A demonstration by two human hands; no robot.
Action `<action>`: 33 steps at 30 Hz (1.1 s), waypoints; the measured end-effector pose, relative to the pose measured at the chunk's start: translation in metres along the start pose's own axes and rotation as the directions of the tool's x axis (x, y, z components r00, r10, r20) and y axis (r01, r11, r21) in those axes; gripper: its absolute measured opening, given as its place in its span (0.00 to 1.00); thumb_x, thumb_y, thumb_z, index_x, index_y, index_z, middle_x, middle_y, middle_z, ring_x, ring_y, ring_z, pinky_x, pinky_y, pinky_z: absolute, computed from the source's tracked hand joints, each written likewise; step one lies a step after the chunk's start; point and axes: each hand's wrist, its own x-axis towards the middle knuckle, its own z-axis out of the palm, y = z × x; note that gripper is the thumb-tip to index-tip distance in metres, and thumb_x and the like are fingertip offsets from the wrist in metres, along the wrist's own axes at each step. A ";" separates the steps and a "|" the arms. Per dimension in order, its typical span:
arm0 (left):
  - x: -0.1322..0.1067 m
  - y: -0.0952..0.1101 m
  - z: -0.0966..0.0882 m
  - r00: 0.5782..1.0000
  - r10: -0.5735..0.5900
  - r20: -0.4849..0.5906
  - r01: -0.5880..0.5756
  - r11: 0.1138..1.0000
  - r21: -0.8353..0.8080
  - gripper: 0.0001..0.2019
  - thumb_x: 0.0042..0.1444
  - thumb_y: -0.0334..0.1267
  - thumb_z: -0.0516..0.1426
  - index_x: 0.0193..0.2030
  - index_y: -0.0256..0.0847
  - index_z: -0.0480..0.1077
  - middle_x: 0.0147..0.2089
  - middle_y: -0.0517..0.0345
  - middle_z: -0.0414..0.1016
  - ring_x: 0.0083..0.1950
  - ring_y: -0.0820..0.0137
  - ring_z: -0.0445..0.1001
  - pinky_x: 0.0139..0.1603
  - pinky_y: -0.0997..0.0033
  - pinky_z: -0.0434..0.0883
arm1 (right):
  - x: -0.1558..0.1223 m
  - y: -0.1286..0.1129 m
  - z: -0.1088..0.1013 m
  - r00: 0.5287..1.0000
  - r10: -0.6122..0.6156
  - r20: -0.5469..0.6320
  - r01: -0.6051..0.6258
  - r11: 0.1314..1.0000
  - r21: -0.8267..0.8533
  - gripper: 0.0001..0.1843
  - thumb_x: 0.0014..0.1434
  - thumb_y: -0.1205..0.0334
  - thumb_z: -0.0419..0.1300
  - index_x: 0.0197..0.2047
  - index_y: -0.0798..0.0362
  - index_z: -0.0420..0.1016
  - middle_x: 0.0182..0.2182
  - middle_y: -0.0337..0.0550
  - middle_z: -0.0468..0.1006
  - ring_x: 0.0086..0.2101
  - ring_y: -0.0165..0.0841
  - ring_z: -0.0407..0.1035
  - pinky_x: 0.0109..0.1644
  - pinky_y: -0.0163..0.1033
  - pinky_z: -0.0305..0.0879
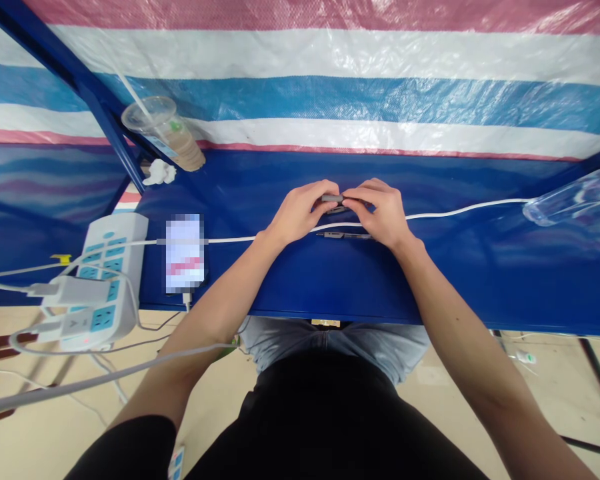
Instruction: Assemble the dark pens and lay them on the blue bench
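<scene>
My left hand (pixel 307 208) and my right hand (pixel 380 207) meet over the blue table (pixel 330 283), fingertips close together. Between them is a slim grey pen-like piece (pixel 332 198), pinched by the fingers of both hands; its ends are covered. Just beneath the fingers another small grey item (pixel 337 210) shows in part, too hidden to name. A pen (pixel 344 235) lies on the table nearer my body, below the right hand. Past both hands runs a white cable (pixel 290 235), partly behind the fingers.
On the left are a phone (pixel 185 257) with a plug in it, a white power strip (pixel 113 267) full of cables, crumpled tissue (pixel 160 172) and a plastic cup with a straw (pixel 173 137). At right lies a clear plastic bottle (pixel 575 197). Behind hangs a striped sheet (pixel 355 93).
</scene>
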 end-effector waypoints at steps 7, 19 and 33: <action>0.000 -0.001 0.001 1.000 -0.003 -0.029 0.002 1.000 -0.012 0.17 0.72 0.54 0.59 0.56 0.44 0.73 0.47 0.55 0.81 0.42 0.68 0.78 0.45 0.68 0.73 | 0.000 0.000 -0.001 1.000 -0.016 -0.019 0.016 1.000 0.017 0.10 0.72 0.57 0.62 0.44 0.47 0.87 0.36 0.44 0.85 0.36 0.40 0.74 0.44 0.48 0.73; 0.000 0.002 0.000 1.000 0.019 -0.024 -0.019 1.000 -0.002 0.14 0.73 0.51 0.59 0.55 0.44 0.74 0.48 0.55 0.81 0.41 0.68 0.77 0.45 0.68 0.73 | 0.000 -0.001 -0.001 1.000 -0.003 -0.007 0.003 1.000 0.013 0.12 0.73 0.55 0.62 0.44 0.47 0.86 0.37 0.45 0.85 0.37 0.40 0.74 0.45 0.48 0.73; 0.001 -0.001 0.001 0.999 -0.016 -0.040 0.018 0.999 0.039 0.20 0.74 0.59 0.54 0.46 0.43 0.72 0.42 0.55 0.78 0.39 0.67 0.75 0.43 0.67 0.72 | 0.000 -0.001 -0.001 0.999 0.039 0.028 -0.038 0.999 -0.011 0.12 0.72 0.54 0.61 0.44 0.47 0.86 0.37 0.45 0.85 0.38 0.42 0.75 0.46 0.50 0.73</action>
